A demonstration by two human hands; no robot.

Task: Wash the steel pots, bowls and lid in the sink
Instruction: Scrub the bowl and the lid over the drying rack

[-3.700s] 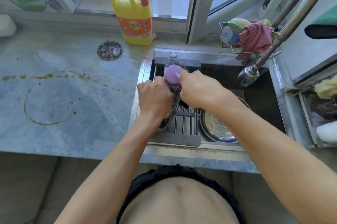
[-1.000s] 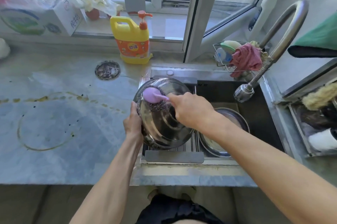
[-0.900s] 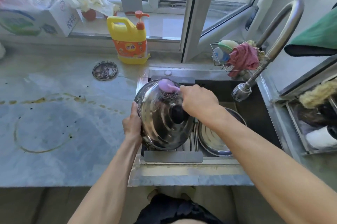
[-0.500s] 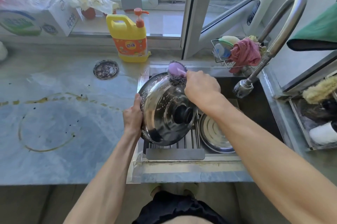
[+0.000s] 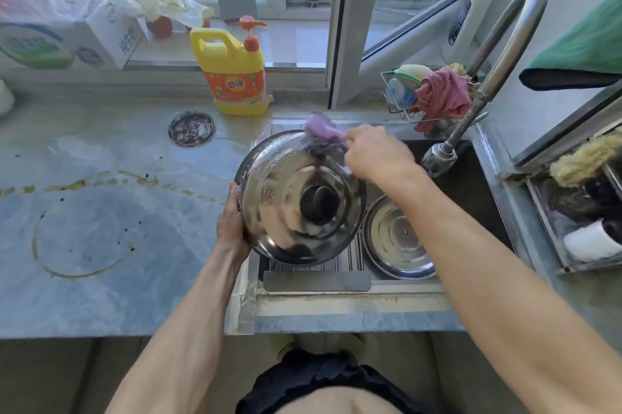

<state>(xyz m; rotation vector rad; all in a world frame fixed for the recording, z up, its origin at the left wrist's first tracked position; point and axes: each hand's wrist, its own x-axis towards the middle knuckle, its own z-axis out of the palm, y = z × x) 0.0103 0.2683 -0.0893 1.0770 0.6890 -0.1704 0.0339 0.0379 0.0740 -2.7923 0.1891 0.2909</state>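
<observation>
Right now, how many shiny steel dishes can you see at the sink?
2. A steel lid is held up over the sink's left side by the left hand; a steel bowl lies in the sink beside it. More may be hidden underneath.

Lid over sink's left side, bowl right, detergent bottle behind.

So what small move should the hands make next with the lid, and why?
Probably draw the scrubber down toward the knob. The right hand holds it at the far rim of the lid, while the left hand holds the lid's left edge tilted over the sink, so the middle seems next.
</observation>
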